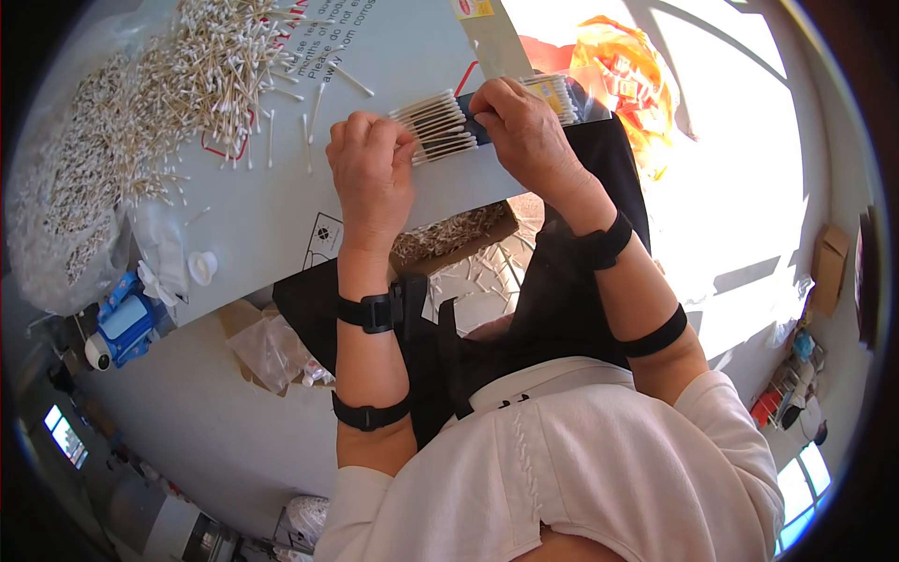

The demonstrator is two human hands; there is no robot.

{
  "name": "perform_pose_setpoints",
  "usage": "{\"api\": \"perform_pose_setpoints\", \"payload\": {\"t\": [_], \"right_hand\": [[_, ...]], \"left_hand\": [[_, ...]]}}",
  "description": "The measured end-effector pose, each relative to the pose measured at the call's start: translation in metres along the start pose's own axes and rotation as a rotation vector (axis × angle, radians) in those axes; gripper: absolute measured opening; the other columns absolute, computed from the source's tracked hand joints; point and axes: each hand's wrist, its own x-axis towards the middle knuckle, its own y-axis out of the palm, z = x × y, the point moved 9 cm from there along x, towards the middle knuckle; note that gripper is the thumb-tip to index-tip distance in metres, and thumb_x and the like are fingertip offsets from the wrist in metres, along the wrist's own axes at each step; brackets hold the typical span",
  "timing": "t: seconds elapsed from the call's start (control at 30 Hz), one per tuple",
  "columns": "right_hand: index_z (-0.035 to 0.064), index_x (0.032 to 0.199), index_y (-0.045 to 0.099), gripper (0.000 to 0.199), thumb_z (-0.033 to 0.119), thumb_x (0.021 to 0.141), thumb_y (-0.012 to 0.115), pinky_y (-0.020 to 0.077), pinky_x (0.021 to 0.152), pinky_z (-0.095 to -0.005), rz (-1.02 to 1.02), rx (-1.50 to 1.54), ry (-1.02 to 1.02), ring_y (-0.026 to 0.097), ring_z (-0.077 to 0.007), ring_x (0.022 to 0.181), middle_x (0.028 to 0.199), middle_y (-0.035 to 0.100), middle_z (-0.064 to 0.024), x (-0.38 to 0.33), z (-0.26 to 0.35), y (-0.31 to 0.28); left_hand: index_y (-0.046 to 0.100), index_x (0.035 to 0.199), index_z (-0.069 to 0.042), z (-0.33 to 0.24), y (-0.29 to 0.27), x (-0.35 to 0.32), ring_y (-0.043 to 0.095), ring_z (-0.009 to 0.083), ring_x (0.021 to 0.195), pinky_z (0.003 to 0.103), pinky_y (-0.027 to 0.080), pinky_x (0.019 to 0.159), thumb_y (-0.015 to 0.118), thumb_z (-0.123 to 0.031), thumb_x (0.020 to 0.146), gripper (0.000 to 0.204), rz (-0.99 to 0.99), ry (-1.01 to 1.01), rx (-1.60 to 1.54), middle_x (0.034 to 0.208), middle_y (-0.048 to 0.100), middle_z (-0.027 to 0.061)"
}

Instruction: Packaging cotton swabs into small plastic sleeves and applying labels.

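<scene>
A row of white-tipped cotton swabs [435, 128] lies side by side at the near edge of the grey tabletop. My left hand [370, 169] is closed at the left ends of these swabs, thumb and fingertips together; whatever is in the pinch is hidden. Between this row and a yellow-printed pack of swabs [552, 96] runs a dark strip [476, 120]. Over that strip my right hand [524, 131] bends its fingers into a pinch, and what they grip is covered by the fingers. Several loose cotton swabs [320, 103] are scattered left of my hands.
A large heap of cotton swabs [211, 80] spills from a clear plastic bag [47, 234] at the left. Below the table edge stands a cardboard box [496, 239] of swabs. A blue-and-white object [126, 320] sits at the left table edge; an orange bag [637, 80] lies far right.
</scene>
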Motion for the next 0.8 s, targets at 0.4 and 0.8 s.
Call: {"api": "perform_pose_setpoints", "payload": {"t": [0.4, 0.8], "right_hand": [[0.0026, 0.084, 0.057, 0.008, 0.007, 0.082, 0.064, 0.0494, 0.073, -0.0441, -0.014, 0.039, 0.048, 0.062, -0.0379, 0.081, 0.087, 0.065, -0.0142, -0.009, 0.0, -0.005], [0.0009, 0.083, 0.057, 0.005, 0.004, 0.083, 0.062, 0.0492, 0.065, -0.0436, -0.127, 0.117, 0.081, 0.062, -0.0359, 0.072, 0.08, 0.064, -0.0144, -0.013, -0.008, -0.006]], "left_hand": [[0.058, 0.082, -0.006, 0.019, -0.023, -0.046, 0.053, 0.0289, 0.091, 0.041, 0.044, 0.08, 0.074, -0.004, 0.073, 0.019, -0.03, -0.226, -0.147, 0.089, 0.055, 0.0068], [0.057, 0.084, -0.007, 0.065, -0.038, -0.01, 0.054, 0.03, 0.087, 0.044, 0.045, 0.076, 0.07, -0.004, 0.076, 0.016, -0.108, -0.241, 0.286, 0.084, 0.056, 0.0074]]}}
